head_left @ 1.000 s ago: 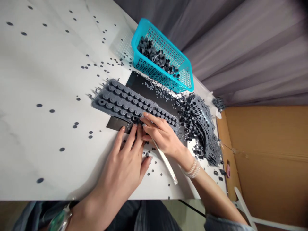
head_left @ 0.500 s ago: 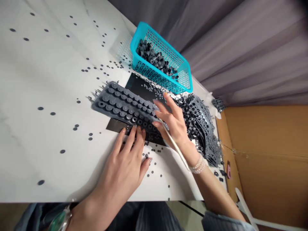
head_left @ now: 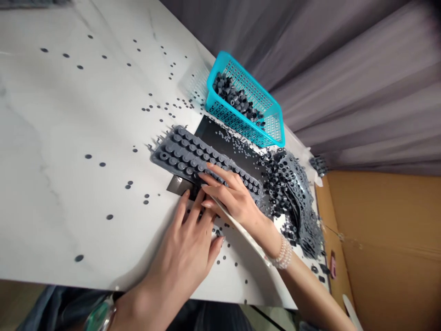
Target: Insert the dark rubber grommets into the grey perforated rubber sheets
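A dark grey moulded rubber sheet [head_left: 179,151], set with rows of round raised caps, lies slantwise over a flat black plate [head_left: 179,185]. My left hand [head_left: 184,239] rests with fingers stretched out and apart, its fingertips at the sheet's near edge. My right hand [head_left: 237,197] reaches over the sheet, closed on a long, thin, off-white stick [head_left: 248,236]. The stick slants from my fingertips back toward my wrist; its working tip is hidden by my fingers, which are close to the left fingertips.
A turquoise basket [head_left: 246,117] of small dark rubber caps stands behind the plate. To the right lie a heap of loose caps [head_left: 275,184] and a stack of perforated sheets [head_left: 299,202]. Small dark discs [head_left: 109,217] are scattered over the white table [head_left: 51,184]. A cardboard box [head_left: 386,239] stands at right.
My right hand has moved left along the sheet, closer to my left fingertips, with the stick. The whole view has shifted a little; my left hand keeps its place by the sheet's edge.
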`<state>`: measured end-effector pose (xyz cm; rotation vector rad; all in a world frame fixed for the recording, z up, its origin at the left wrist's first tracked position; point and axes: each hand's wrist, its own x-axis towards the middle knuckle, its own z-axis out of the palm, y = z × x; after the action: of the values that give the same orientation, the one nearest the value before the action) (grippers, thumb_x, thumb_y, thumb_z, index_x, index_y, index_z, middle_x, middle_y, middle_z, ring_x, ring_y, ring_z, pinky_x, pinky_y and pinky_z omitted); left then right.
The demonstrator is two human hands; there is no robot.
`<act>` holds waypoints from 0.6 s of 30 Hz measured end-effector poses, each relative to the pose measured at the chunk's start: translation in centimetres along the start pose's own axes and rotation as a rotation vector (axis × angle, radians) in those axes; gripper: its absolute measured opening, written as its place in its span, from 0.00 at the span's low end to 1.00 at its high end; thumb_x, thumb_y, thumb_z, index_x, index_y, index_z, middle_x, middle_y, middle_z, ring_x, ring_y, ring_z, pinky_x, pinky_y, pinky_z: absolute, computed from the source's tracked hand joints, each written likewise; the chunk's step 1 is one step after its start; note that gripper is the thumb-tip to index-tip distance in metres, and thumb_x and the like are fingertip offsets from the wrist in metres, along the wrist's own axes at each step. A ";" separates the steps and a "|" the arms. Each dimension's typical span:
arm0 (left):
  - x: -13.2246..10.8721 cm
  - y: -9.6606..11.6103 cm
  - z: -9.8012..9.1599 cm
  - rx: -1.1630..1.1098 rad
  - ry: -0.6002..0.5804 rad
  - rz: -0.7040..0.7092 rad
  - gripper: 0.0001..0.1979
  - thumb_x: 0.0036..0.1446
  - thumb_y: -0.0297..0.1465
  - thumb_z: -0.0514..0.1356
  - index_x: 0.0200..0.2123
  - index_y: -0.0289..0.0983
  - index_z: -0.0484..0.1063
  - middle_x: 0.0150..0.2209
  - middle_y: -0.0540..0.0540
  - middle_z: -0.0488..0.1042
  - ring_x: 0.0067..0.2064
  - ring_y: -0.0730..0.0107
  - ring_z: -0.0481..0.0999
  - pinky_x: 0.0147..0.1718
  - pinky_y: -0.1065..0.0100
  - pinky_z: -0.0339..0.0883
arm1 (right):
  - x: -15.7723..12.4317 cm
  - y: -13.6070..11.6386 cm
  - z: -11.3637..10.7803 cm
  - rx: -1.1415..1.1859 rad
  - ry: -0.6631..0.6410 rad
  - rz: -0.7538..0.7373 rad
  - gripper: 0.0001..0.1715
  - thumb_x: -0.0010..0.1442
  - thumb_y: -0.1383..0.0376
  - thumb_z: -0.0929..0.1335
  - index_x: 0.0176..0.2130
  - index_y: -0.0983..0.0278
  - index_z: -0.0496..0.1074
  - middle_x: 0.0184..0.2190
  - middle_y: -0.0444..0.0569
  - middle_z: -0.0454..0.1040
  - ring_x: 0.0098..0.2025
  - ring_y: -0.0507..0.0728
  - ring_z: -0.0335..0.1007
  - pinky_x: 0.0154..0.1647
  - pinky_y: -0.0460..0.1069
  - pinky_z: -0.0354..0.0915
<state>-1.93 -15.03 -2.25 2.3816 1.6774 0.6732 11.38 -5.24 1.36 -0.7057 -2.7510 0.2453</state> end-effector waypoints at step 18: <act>0.3 -0.2 -0.1 0.024 0.002 0.006 0.27 0.65 0.35 0.51 0.58 0.20 0.71 0.59 0.30 0.73 0.62 0.43 0.67 0.62 0.48 0.59 | 3.3 3.3 0.2 -0.164 0.056 -0.157 0.11 0.71 0.69 0.60 0.48 0.63 0.70 0.61 0.62 0.70 0.67 0.60 0.63 0.60 0.58 0.71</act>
<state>-2.03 -14.71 -2.17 2.4043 1.6893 0.6602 10.00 -0.82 1.19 -0.5232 -2.7767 -0.0341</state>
